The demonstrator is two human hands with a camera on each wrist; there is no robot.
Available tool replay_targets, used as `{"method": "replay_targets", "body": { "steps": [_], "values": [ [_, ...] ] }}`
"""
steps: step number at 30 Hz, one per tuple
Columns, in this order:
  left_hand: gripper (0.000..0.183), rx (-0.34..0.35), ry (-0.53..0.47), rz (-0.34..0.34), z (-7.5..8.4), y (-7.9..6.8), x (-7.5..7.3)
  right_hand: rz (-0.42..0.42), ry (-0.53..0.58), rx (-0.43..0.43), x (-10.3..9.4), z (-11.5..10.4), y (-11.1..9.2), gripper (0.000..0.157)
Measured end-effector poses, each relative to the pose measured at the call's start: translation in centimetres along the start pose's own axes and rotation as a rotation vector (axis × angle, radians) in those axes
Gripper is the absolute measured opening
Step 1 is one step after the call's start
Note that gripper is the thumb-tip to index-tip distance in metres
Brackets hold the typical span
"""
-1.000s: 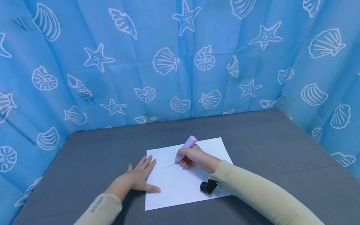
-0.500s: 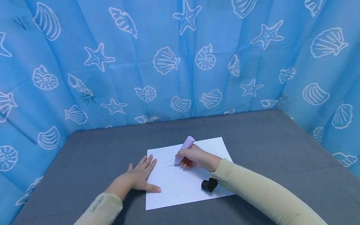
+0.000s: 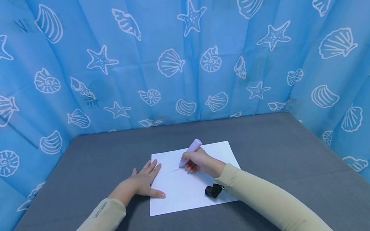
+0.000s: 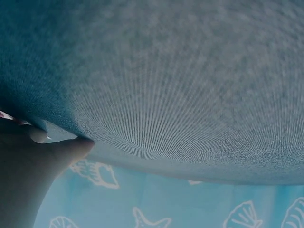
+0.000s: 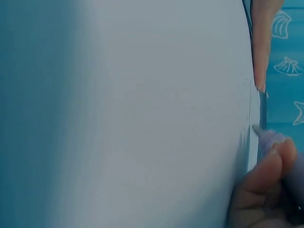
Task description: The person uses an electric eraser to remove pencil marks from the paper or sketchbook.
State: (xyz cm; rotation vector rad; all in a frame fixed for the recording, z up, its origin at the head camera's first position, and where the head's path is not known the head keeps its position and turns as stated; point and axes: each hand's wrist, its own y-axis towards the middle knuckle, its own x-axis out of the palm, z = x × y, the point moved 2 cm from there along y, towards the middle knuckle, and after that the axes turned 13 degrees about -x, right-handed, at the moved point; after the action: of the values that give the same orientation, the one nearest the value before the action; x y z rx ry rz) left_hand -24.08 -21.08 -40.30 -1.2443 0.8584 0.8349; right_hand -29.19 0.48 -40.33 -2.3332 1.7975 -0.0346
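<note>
A white sheet of paper [image 3: 178, 198] lies on the grey table. My right hand [image 3: 201, 161] grips a thick lilac marker [image 3: 193, 146], tilted, with its tip at the paper. A thin grey line [image 3: 175, 170] runs left from the tip. In the right wrist view the marker [image 5: 270, 137] sits between thumb and fingers, its point close to the sheet. On the left, my left hand [image 3: 141, 183] rests flat with fingers spread, thumb and fingertips over the paper's left edge. The left wrist view shows only part of that hand [image 4: 33, 156], dark against the cloth.
Grey cloth covers the table [image 3: 110, 153] around the sheet. A blue curtain [image 3: 176, 84] with white shells and starfish stands behind and at both sides. A black wrist-worn device [image 3: 213, 191] hangs under the right wrist, over the paper.
The marker's tip dips slightly toward me and then returns, with a slight change of tilt. My left hand and the paper stay in place.
</note>
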Motion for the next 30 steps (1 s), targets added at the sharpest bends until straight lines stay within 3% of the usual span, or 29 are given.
{"method": "replay_targets", "body": {
  "steps": [7, 13, 21, 30],
  "values": [
    [0.113, 0.005, 0.001, 0.013, 0.02, 0.07, 0.04, -0.008, -0.024, 0.010, 0.21, 0.10, 0.16, 0.018],
    [0.116, 0.004, 0.009, 0.007, -0.02, 0.27, 0.01, 0.023, -0.028, 0.007, 0.24, 0.03, 0.13, 0.027],
    [0.118, 0.005, -0.002, 0.000, -0.29, 0.54, 0.30, -0.022, -0.028, 0.000, 0.31, 0.08, 0.06, 0.021],
    [0.119, 0.005, 0.007, -0.010, -0.25, 0.34, 0.16, -0.002, -0.011, -0.003, 0.31, 0.03, 0.03, 0.022]
  ]
}}
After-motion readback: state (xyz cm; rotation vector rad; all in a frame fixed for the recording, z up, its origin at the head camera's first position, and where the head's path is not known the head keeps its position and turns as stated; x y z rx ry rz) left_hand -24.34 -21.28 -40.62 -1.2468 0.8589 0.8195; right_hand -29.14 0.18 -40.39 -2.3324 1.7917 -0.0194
